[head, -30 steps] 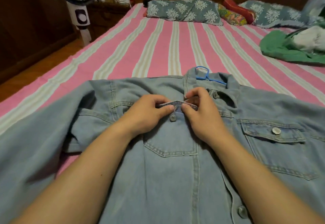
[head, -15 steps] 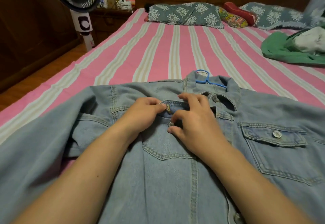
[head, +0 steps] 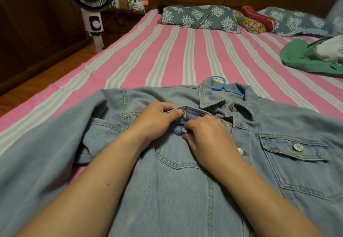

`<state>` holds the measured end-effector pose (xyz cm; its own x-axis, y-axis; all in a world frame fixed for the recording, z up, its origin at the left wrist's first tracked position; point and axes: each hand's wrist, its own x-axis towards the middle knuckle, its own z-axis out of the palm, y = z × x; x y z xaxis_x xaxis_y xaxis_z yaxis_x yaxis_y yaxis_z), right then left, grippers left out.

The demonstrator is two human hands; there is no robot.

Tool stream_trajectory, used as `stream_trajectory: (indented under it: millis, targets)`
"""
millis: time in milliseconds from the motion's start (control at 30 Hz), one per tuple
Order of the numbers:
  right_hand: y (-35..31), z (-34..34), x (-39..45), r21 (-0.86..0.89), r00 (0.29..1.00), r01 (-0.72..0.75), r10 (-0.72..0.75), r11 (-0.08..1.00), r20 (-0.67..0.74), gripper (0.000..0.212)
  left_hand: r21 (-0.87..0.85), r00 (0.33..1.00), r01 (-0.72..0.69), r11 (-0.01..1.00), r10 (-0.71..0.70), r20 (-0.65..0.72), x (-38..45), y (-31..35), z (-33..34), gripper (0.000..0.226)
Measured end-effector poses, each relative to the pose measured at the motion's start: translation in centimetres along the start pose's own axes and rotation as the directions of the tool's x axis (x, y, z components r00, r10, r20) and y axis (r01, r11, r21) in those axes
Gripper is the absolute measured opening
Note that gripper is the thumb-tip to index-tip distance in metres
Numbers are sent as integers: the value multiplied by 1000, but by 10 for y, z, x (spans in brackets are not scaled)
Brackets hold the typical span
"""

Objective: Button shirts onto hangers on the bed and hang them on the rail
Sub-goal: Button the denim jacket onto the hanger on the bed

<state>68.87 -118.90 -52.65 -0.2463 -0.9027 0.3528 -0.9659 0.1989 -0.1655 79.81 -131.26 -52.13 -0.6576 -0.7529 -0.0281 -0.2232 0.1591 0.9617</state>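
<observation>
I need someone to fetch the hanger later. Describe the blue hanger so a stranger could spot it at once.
Start at the pink-and-cream striped bed sheet, then find the pale blue denim shirt spread across its near end. At the shirt's collar, a thin bright blue plastic hanger hook pokes out. It is the only bright blue thing there; the rest of the hanger is hidden inside the denim.

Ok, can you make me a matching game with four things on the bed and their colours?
Things:
1. hanger
2. shirt
3. crumpled cloth
4. bed sheet

Colours:
A. pink with pale stripes
B. bright blue
C. green
D. faded denim blue

Pairs: 1-B, 2-D, 3-C, 4-A
</observation>
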Motion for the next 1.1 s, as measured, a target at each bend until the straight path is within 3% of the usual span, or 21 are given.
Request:
stream_trajectory:
  millis: [133, 367, 533, 667, 800, 867, 967, 1033, 1100]
  targets:
    - [-1, -2, 1, 73, 990, -82, 90, 994, -109, 24, -6, 1000, -7, 1000, 7, -3, -2, 3, 0, 17]
    - [3, 5, 4, 232, 961, -270, 278, 934, 0, 24, -38, 996, -19, 999, 23, 90, -7, 5, -3, 12]
    - [4, 6, 3, 273, 939, -320, 341, 907, -32, 30, -69, 991, -49, 996, 57, 118, -10, 7, -6, 8]
    - [6, 2, 1, 289, 949, -272, 306, 918, -80, 27, -32, 986, -108, 994, 112, 125, -11, 6, -9, 12]
    - [12, 2, 1, 226, 939, -180, 236, 957, -252, 18, 33, 974, -161, 986, 154, 164, -10, 4, -9, 11]
    - [13, 3, 3, 275, 918, -163, 248, 947, -309, 22, 63, 965, -192, 979, 177, 192, -12, 4, -9, 13]
    - [18, 4, 4, 431, 957, -130, 226, 893, -181, 40, 93, 950, -225, 970, 197, 241, -14, 5, -11, 17]
    - [20, 4, 3, 452, 979, -115, 179, 885, -101, 26, 95, 942, -232, 968, 200, 272, -14, 6, -13, 21]
    - [21, 6, 1, 412, 971, -85, 167, 907, -168, 12, 42, 943, -214, 976, 195, 270, -14, 6, -13, 28]
